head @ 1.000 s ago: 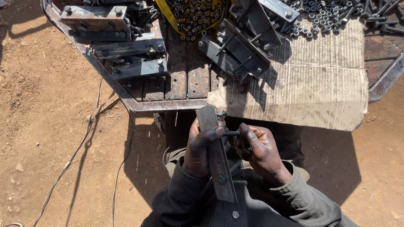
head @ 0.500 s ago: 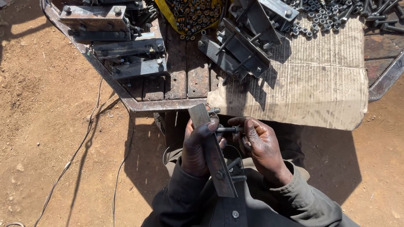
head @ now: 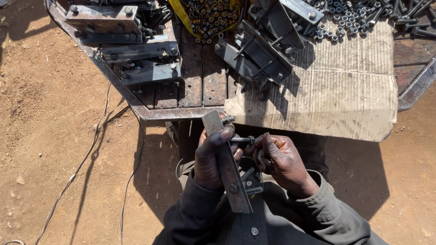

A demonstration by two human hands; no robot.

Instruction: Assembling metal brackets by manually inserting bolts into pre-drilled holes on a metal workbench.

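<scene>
Gripping 1 flat steel bar [head: 225, 163] upright over the lap, left hand [head: 211, 159] is wrapped shut round it; right hand [head: 279, 161] pinches 1 bolt [head: 241, 140] thru the bar. 2 more bolts on bar, nuts behind hidden. Table's [head: 181, 111] bolt pile [head: 359, 18] too dense to count.

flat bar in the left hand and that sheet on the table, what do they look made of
Flat bar: looks like bare steel, dull grey with scuffs and a bolt head through it, gripped by the left hand.
Sheet: probably corrugated cardboard, tan with fine ribbing and worn edges.
</scene>
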